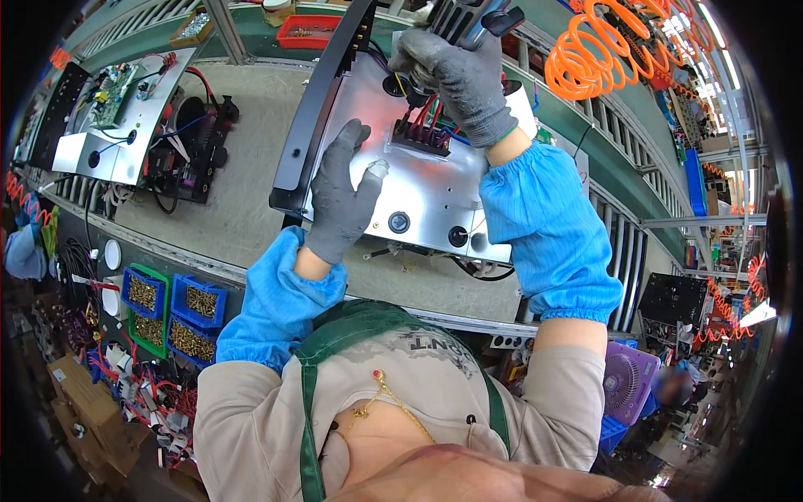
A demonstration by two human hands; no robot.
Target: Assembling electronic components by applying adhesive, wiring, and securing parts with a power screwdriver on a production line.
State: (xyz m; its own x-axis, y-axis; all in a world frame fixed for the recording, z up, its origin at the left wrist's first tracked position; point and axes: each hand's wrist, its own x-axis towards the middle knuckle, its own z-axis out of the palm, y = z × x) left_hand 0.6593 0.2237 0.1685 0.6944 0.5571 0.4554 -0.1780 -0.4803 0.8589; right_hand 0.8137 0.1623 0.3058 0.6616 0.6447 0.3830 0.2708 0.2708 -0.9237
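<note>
My right hand, in a grey glove, is wrapped round a grey and black power screwdriver at the far side of a metal chassis. The tool's tip is hidden from sight. Below that hand, a black terminal block with red and blue wires sits on the chassis. My left hand, gloved too, lies on the bare metal with its thumb spread from its fingers. Just left of it stands the chassis's black front panel. Two round black grommets show near the close edge, one of them a grommet below my left thumb.
A second chassis with a green circuit board lies at the left. Blue bins of brass-coloured fasteners stand near left. At the far side are a red tray and an orange coiled hose. Rollers run at the right.
</note>
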